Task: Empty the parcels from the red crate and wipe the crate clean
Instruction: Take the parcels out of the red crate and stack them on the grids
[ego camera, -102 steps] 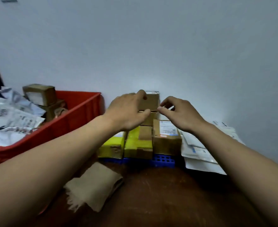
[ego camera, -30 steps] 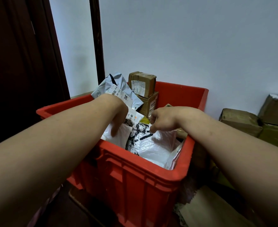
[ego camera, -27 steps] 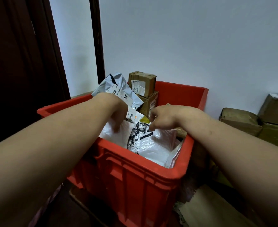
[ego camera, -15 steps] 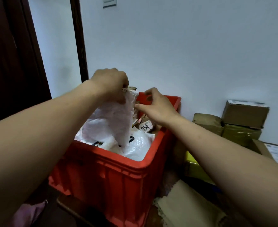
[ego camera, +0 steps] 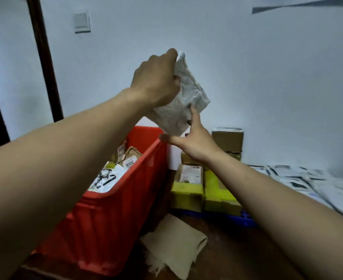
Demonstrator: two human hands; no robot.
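Observation:
The red crate (ego camera: 114,219) stands at the left on a dark wooden surface, with several bags and small boxes (ego camera: 114,172) still inside. My left hand (ego camera: 156,81) grips the top of a crumpled white mailer bag (ego camera: 184,102) and holds it high above the crate's right end. My right hand (ego camera: 194,138) is under the bag with fingers spread; its fingertips touch the bag's lower edge.
A beige cloth (ego camera: 174,245) lies on the dark surface in front of the crate. Brown and yellow-taped boxes (ego camera: 203,184) are stacked on a blue tray (ego camera: 241,219) against the wall. Flat white mailers (ego camera: 316,182) are piled at the right. A dark door frame (ego camera: 43,57) stands at the left.
My left hand has lifted the white mailer bag out of the crate, up and to the right. My right hand left the crate and came under the bag. The view swung right.

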